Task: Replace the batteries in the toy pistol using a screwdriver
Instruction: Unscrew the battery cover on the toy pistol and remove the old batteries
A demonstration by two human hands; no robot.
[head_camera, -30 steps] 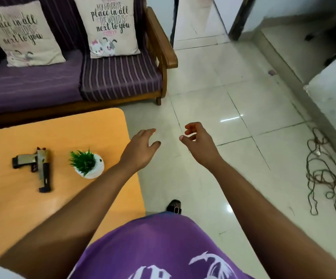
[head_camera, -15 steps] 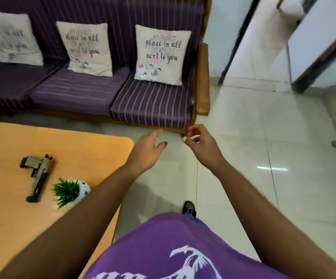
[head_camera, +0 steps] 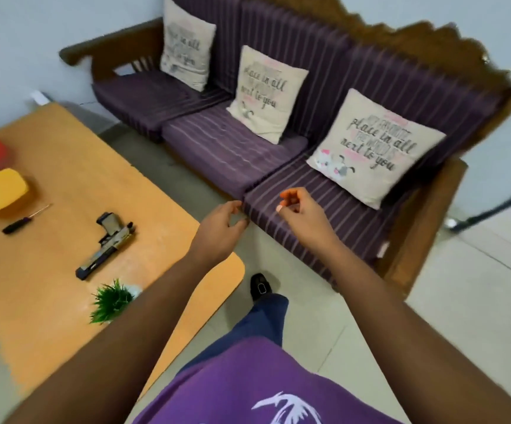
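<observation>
Hands hang out in front over the floor, between the table and the sofa; the left hand (head_camera: pixel 220 228) is loosely curled and holds nothing; the right hand (head_camera: pixel 301 214) has thumb and fingertips drawn close, and I cannot tell whether anything is pinched between them; the toy pistol (head_camera: pixel 107 244) lies flat on the orange table (head_camera: pixel 49 316) to the left, well apart from both hands; the screwdriver (head_camera: pixel 24 220) lies just beyond it, near a yellow box (head_camera: pixel 0 191); a small green plant (head_camera: pixel 110 301) stands nearer; nothing looks opened yet, so the whole job seems ahead.
</observation>
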